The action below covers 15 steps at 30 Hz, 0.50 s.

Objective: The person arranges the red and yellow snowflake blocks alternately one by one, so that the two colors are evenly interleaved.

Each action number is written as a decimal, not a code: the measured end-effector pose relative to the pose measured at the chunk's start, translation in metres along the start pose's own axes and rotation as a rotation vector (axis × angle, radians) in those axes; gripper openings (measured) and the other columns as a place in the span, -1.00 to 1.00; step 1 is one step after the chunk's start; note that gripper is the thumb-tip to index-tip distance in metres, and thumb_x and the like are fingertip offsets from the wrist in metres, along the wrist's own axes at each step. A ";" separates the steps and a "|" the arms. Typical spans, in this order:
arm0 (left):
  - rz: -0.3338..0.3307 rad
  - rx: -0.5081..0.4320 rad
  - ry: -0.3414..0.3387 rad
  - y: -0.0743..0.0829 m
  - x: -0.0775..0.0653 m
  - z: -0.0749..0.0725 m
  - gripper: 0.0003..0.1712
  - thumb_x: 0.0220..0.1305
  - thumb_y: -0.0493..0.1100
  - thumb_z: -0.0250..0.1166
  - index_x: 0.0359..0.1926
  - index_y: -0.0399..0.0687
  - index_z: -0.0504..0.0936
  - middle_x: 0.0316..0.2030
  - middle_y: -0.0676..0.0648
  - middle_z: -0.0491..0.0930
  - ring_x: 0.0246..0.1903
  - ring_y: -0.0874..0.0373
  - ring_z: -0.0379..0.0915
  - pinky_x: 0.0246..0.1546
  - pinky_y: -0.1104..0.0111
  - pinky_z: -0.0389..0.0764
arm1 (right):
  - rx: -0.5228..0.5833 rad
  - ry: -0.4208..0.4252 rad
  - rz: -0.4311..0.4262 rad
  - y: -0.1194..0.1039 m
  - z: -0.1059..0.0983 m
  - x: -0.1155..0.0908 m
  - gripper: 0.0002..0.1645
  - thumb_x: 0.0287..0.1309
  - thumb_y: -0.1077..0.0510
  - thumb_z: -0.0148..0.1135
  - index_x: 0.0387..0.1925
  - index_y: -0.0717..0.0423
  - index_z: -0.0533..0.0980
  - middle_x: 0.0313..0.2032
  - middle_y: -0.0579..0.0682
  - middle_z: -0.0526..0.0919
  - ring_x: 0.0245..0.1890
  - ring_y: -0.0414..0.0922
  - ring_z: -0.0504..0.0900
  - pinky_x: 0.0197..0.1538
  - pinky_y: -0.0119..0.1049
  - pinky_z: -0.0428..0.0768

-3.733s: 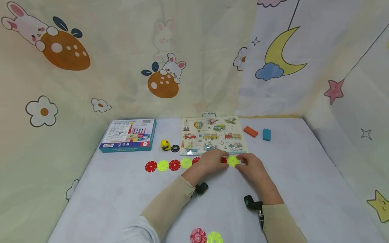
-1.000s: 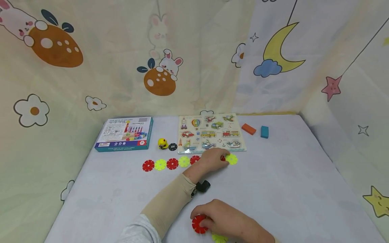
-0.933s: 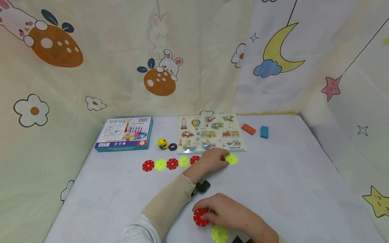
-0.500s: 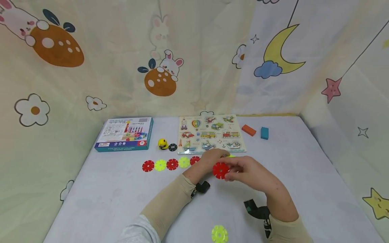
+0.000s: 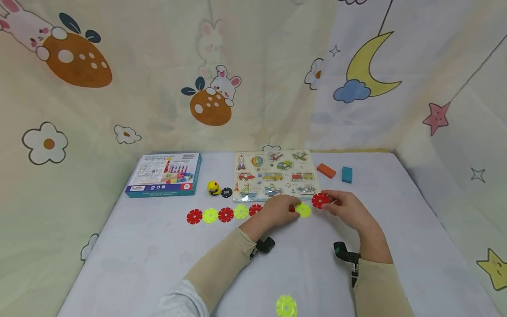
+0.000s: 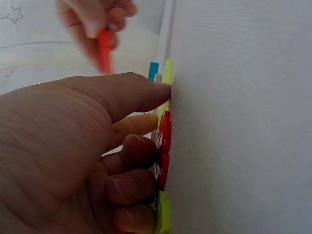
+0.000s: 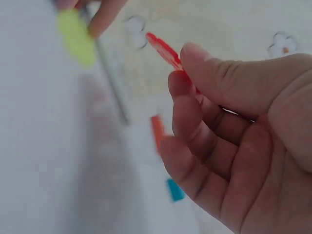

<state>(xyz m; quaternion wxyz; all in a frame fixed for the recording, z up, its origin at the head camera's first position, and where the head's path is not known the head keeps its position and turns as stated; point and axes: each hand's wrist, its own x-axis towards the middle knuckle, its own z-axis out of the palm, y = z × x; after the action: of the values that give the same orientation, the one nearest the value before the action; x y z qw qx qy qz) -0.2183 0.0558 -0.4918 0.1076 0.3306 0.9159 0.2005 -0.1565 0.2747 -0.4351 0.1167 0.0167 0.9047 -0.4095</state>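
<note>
My right hand pinches a red interlocking snowflake disc between thumb and fingers, raised just right of the row's end. In the right wrist view, that red disc is seen nearly edge-on. My left hand rests on the table at the row, thumb and index fingertips at the edge of the last yellow-green disc. The left wrist view shows its other fingers curled against red discs. The row alternates red and yellow-green discs; the left hand hides part of it.
One loose yellow-green disc lies at the near edge. Behind the row are a vehicle puzzle board, a boxed toy set, a small yellow duck and a black chip. Orange and blue blocks lie back right.
My right hand has let go of the row's last yellow-green disc, picked up a red disc near the front edge and carried it forward and right. My left hand stays at the row.
</note>
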 end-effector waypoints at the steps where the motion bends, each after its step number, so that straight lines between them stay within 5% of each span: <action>1: -0.001 0.005 0.001 0.001 0.000 0.000 -0.50 0.18 0.07 0.30 0.15 0.14 0.55 -0.05 0.15 0.57 -0.24 0.27 0.36 -0.19 0.41 0.40 | -0.017 0.002 0.027 0.006 0.001 0.004 -0.32 0.16 0.01 0.28 0.29 0.09 0.34 -0.09 0.12 0.50 -0.14 0.03 0.44 -0.19 -0.16 0.56; 9: 0.027 0.060 -0.017 0.009 -0.005 -0.002 -0.60 0.24 0.00 0.25 0.10 0.08 0.56 -0.42 0.12 0.46 -0.40 0.23 0.34 -0.43 0.43 0.35 | -0.100 0.001 0.123 0.031 0.013 0.021 -0.32 0.14 -0.01 0.29 0.27 0.06 0.36 -0.12 0.12 0.45 -0.05 0.07 0.35 -0.14 -0.14 0.49; 15: 0.017 0.111 -0.021 0.015 -0.008 -0.005 -0.58 0.24 0.01 0.25 0.12 0.08 0.56 -0.42 0.14 0.40 -0.41 0.23 0.32 -0.44 0.44 0.34 | -0.105 0.018 0.144 0.031 0.017 0.019 -0.37 0.08 0.00 0.34 0.19 0.05 0.43 -0.28 0.09 0.42 -0.19 0.01 0.37 -0.27 -0.21 0.39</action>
<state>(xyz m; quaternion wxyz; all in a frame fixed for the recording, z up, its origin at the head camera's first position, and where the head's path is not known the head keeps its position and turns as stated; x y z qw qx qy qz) -0.2053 0.0595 -0.4800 0.0969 0.3459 0.9216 0.1468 -0.1674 0.2811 -0.4733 0.1384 0.0795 0.9223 -0.3520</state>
